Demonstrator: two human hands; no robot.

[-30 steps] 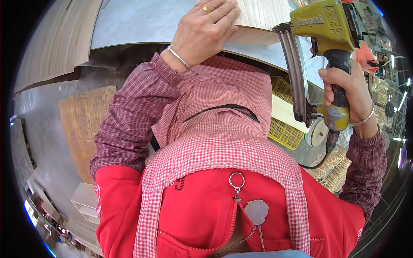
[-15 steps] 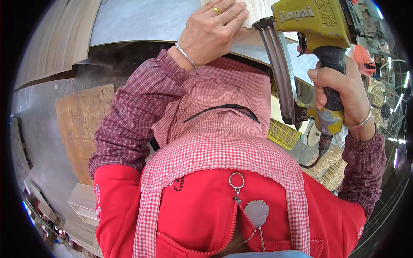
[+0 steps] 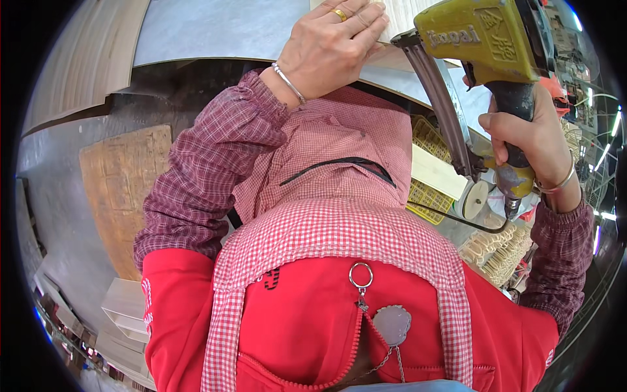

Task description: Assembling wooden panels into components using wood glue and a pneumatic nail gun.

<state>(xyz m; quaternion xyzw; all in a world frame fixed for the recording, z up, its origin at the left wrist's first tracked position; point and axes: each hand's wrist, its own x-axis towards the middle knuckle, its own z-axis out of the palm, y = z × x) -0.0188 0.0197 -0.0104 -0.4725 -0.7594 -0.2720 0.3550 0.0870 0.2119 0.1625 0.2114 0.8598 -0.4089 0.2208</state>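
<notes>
My left hand (image 3: 330, 55) lies with its fingers stretched out on a pale wood-grain board (image 3: 408, 12) at the top of the view. A gold ring and a silver bangle are on it. Wrapped round the black grip of a yellow-green air nail gun (image 3: 483, 42) is my right hand (image 3: 539, 140), closed. The gun's long, dark magazine slants down from its nose, which is at the board's edge beside my left fingers. Whether the nose touches the board I cannot tell.
A grey-white worktop (image 3: 222, 29) spans the far side, with a wood-grain panel (image 3: 81, 59) at far left. A yellow plastic crate (image 3: 428, 193) stands below on the right, near a bundle of cream-coloured pieces (image 3: 496, 251). A dark air hose (image 3: 467, 225) curves from the gun's grip.
The nail gun and my right hand have shifted a little to the right and slightly nearer. My left hand has slid slightly right and stays on the board.
</notes>
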